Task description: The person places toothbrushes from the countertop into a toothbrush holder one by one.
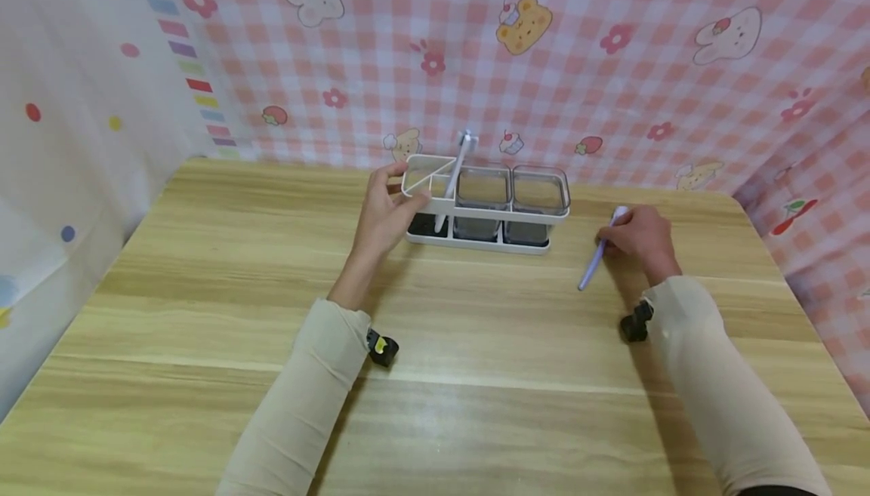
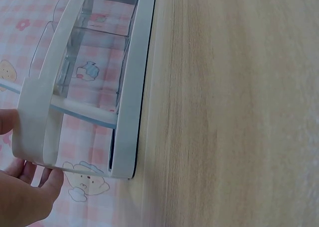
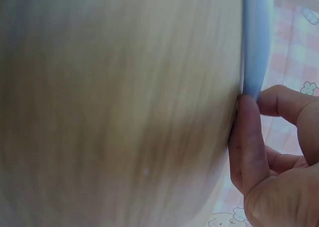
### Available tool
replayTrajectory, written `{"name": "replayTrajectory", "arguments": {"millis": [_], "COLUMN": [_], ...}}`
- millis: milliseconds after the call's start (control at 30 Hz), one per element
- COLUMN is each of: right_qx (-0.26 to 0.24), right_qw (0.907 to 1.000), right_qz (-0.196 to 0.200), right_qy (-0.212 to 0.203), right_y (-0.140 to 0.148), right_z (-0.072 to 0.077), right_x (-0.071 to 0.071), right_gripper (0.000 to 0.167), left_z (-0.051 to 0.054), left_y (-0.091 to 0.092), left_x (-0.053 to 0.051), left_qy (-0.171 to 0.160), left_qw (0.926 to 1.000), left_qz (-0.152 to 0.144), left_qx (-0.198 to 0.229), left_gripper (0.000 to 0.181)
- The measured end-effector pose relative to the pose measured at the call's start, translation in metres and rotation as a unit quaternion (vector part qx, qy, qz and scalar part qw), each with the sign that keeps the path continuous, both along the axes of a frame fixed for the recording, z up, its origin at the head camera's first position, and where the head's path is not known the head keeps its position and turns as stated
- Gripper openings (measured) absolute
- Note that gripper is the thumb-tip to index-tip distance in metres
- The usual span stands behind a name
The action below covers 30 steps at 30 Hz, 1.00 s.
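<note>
My left hand (image 1: 384, 217) grips the left end of a white toothbrush holder (image 1: 506, 215), thumb on the near side and fingers around the outer side. A white toothbrush (image 1: 458, 170) leans in the holder's left section, its bluish head up; in the left wrist view its handle (image 2: 84, 110) slants across the frame. Two clear grey cups (image 1: 540, 188) sit in the holder's middle and right openings. To the right, my right hand (image 1: 640, 236) pinches a purple toothbrush (image 1: 591, 266) between thumb and fingers, at or just above the tabletop. In the right wrist view, its handle (image 3: 257, 43) runs up from the fingertips.
The holder stands near the back of a wood-grain table (image 1: 476, 375), close to a pink checked cloth (image 1: 435, 20) with cartoon prints. A white dotted cloth (image 1: 75, 141) hangs at left. Small black cameras (image 1: 384, 349) are worn on both wrists.
</note>
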State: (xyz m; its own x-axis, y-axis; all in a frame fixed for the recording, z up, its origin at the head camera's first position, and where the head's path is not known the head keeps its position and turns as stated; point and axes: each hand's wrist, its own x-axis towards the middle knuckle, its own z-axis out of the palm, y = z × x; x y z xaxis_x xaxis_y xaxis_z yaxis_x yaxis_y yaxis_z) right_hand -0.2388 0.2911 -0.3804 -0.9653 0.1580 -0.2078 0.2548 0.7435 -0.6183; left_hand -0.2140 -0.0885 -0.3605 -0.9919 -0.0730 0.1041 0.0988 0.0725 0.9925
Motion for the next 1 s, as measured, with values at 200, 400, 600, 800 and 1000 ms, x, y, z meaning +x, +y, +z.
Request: {"name": "replayTrajectory", "arguments": {"millis": [200, 400, 600, 800, 1000], "right_qx": [-0.025, -0.051, -0.086, -0.128, -0.165], "right_qw": [0.9995, 0.9979, 0.9949, 0.9881, 0.98], "right_qz": [-0.018, -0.039, -0.051, -0.073, -0.087], "right_qy": [0.003, -0.001, 0.012, 0.046, 0.07], "right_y": [0.0, 0.002, 0.002, -0.001, -0.006], "right_z": [-0.003, -0.005, -0.005, 0.001, 0.011], "right_x": [0.002, 0.0, 0.001, 0.002, 0.003], "right_gripper": [0.031, 0.036, 0.038, 0.04, 0.033], "left_z": [0.0, -0.001, 0.0, 0.0, -0.001], "left_y": [0.0, 0.0, 0.0, 0.0, 0.0], "left_x": [0.0, -0.001, -0.001, -0.001, -0.001], "left_qy": [-0.003, -0.001, 0.001, 0.004, 0.003], "left_qw": [1.0, 1.0, 1.0, 1.0, 1.0], "left_qz": [-0.002, -0.001, -0.001, 0.0, 0.001], "left_qx": [0.003, 0.004, 0.002, 0.004, -0.001], "left_gripper": [0.059, 0.059, 0.058, 0.058, 0.058]}}
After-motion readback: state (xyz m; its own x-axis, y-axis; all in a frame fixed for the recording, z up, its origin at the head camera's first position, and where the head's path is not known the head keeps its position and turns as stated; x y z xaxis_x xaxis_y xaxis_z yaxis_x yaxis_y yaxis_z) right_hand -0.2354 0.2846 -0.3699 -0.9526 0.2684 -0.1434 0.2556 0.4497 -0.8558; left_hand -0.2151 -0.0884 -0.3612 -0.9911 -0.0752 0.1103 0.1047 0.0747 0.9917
